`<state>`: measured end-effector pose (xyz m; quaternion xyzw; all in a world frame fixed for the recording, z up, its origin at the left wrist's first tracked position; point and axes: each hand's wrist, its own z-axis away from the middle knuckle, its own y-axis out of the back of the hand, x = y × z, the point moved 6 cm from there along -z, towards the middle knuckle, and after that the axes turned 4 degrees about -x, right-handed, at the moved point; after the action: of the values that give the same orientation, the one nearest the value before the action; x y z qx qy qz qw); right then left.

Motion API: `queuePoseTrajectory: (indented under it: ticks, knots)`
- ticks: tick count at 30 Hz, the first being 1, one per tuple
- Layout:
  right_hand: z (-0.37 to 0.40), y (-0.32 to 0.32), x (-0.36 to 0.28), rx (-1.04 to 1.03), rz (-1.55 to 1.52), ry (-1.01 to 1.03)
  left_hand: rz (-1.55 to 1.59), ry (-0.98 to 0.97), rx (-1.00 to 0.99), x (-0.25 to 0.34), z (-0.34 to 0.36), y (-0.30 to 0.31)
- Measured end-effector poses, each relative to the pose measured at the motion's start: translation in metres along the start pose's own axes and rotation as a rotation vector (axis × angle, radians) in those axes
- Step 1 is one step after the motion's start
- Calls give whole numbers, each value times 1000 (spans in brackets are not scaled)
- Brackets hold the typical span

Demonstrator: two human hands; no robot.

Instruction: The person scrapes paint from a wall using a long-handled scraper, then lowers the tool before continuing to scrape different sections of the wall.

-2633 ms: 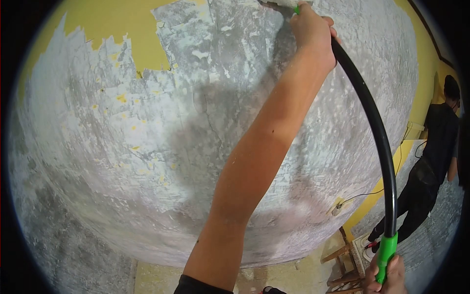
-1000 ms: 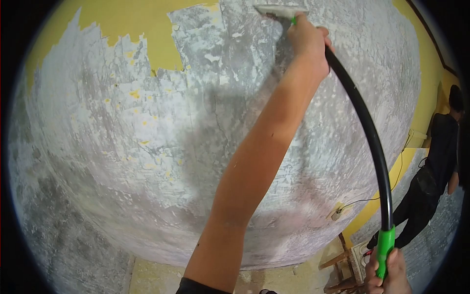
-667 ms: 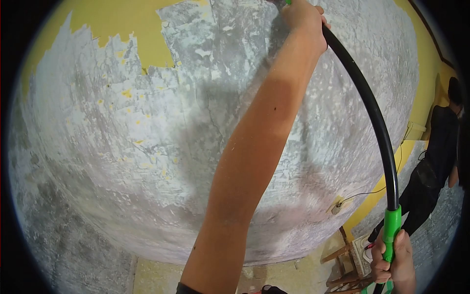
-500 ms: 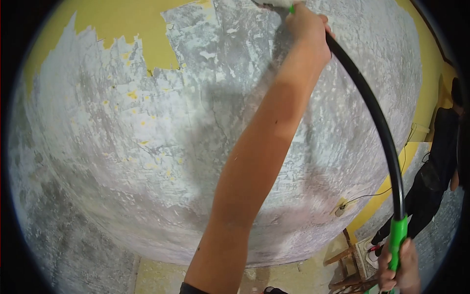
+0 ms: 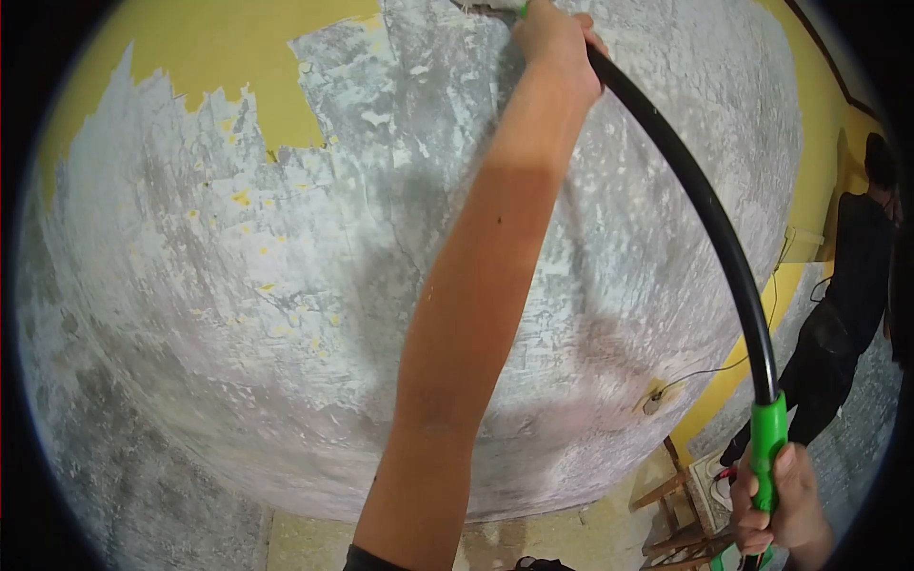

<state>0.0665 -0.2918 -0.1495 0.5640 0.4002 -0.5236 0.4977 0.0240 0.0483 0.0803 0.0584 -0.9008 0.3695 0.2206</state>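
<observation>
Shifted left near the scraped grey plaster wall's (image 5: pixel 238 285) top edge, the left hand (image 5: pixel 552 38) wraps its fingers around the long black scraper pole (image 5: pixel 705 209); the right hand (image 5: pixel 776 500) clasps its green handle end (image 5: pixel 767 428).

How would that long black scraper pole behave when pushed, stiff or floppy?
Probably stiff: the pole looks bowed, but the wall bulges likewise, so the lens likely bends it. Likely light for its length, since the left hand holds its top overhead. The green grip in the right hand should resist slipping.

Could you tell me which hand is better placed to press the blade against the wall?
Left: the left hand grips the pole just behind the blade at the wall; the right hand holds the green grip far below.
</observation>
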Motion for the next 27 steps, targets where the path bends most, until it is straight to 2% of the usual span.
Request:
queuePoseTrajectory:
  ticks: [3, 4, 5, 7, 11, 13, 14, 16, 18, 21, 22, 25, 27]
  knots:
    - [-4, -3, -6, -9, -94, 8, 29, 128, -61, 2, -13, -7]
    - [-3, -10, -8, -44, -33, 14, 7, 111, -94, 2, -6, -4]
    - [0, -13, 0, -56, -71, -42, -13, 96, -11, -1, 3, 5]
    - [-4, -7, 14, -46, -54, -59, 9, -14, -78, -6, 0, 16]
    - [-13, -5, 29, -68, -85, -66, -12, 20, -51, -11, 19, 22]
    - [-6, -16, 58, -15, -161, -184, -31, 42, -69, -21, 45, 40]
    - [-10, -15, 70, -14, -135, -172, -42, 111, 12, -25, 56, 47]
    - [-19, -15, 76, 4, -159, -150, -53, 60, -23, -24, 46, 44]
    - [-26, -17, 68, -28, -172, -128, -10, 50, -83, -20, 29, 37]
    - [-20, -26, 81, -74, -219, -184, -20, 90, -55, -25, 46, 51]
    - [-21, -22, 85, -54, -212, -183, -40, 115, -13, -27, 56, 54]
    - [-17, -10, 73, 23, -181, -186, -21, 49, -128, -24, 36, 43]
    - [-13, -10, 58, 8, -189, -176, 13, 78, -86, -25, 33, 44]
